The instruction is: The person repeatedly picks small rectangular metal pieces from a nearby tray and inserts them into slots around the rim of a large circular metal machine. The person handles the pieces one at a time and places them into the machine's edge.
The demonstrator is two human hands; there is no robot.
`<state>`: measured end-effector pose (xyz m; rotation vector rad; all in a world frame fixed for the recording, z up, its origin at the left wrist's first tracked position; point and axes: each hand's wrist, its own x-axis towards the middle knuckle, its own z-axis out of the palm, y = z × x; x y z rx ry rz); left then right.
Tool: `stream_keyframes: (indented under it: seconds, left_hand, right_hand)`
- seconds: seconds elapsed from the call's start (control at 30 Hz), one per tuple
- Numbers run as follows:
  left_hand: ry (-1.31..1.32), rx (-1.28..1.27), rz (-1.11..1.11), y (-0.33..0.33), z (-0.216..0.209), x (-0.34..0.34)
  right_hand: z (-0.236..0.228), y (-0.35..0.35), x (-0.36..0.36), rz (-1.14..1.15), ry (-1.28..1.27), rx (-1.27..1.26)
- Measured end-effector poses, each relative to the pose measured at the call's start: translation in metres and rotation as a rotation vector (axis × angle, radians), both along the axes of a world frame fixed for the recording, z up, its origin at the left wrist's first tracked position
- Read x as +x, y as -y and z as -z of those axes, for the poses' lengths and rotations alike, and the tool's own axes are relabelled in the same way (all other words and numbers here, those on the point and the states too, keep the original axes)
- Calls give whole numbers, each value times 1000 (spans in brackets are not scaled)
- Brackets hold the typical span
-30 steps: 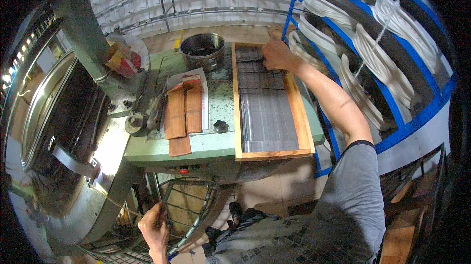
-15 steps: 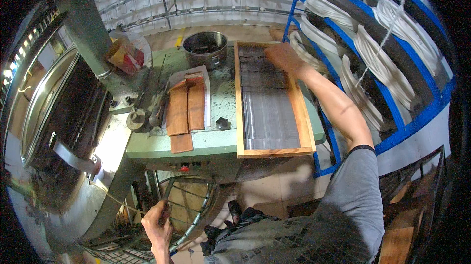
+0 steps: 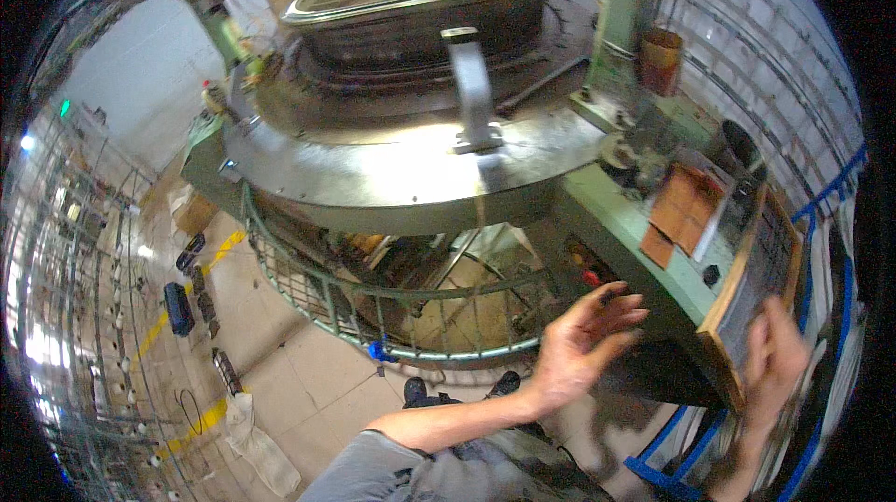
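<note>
Our right hand is the nearer one to the shallow rectangular wooden tray.

We see the tray, with its dark grey lining of thin strips, at the right end of the pale green metal table, its long axis running away from us and slightly rightward; the right hand overlaps its near end, but blur means we cannot tell contact or whether it grasps anything. Our left hand, fingers spread and apparently unladen, hangs left of the tray, apart from it.
</note>
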<state>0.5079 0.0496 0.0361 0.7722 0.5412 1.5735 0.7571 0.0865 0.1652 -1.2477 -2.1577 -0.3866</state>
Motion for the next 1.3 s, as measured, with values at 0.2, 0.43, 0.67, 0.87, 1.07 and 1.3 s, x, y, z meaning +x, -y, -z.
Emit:
stream_keyframes:
  seconds: [0.2,0.43,0.67,0.87,1.07,1.3]
  left_hand:
    - [166,-163,-218,41,4,-79]
    - [166,-387,-530,116,57,-254]
    - [55,-535,-462,188,73,-391]
    - [10,-570,118,212,68,-419]
    - [-79,-681,50,198,56,-419]
    - [-119,-750,-49,175,47,-442]
  right_hand:
    - [100,60,-218,-205,-53,-79]
    - [169,126,-405,-365,177,-126]
    - [159,157,-484,-636,-198,-628]
    - [161,125,-506,-636,-767,-1365]
    - [174,98,-523,-559,-883,-1468]
    - [186,79,-554,-574,-963,-1351]
